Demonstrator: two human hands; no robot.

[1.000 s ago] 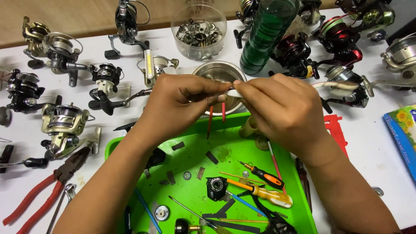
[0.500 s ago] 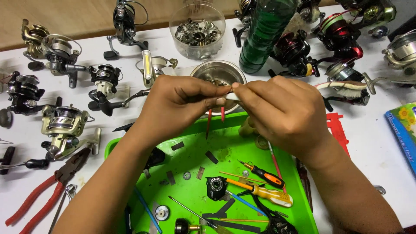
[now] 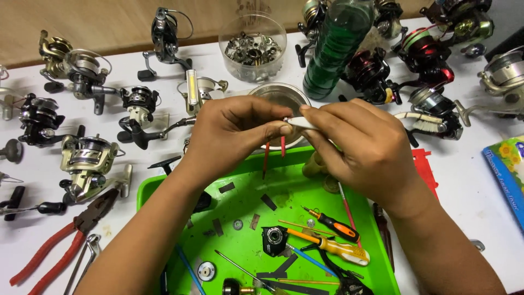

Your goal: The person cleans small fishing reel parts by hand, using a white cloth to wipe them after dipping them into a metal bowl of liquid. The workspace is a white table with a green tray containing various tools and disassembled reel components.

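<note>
Both hands meet above the far edge of a green tray (image 3: 248,205). My left hand (image 3: 232,131) pinches a small part with two thin red prongs (image 3: 273,155) hanging below the fingers. My right hand (image 3: 360,145) holds a small white tube-like piece (image 3: 299,122) against the left fingertips. Behind the hands stands a small metal bowl (image 3: 275,95). In the tray lie a black reel part (image 3: 273,240), an orange-handled screwdriver (image 3: 335,225), a yellow-handled tool (image 3: 338,250) and several small dark strips.
Several fishing reels (image 3: 87,155) lie over the white table, left and far right. A clear round tub of metal parts (image 3: 252,48) and a green bottle (image 3: 335,46) stand at the back. Red-handled pliers (image 3: 60,240) lie at left; a brush (image 3: 423,121) and a blue packet (image 3: 505,169) at right.
The hands have stayed together over the tray's far edge, with only small finger shifts. The white piece in the right fingers now shows more clearly.
</note>
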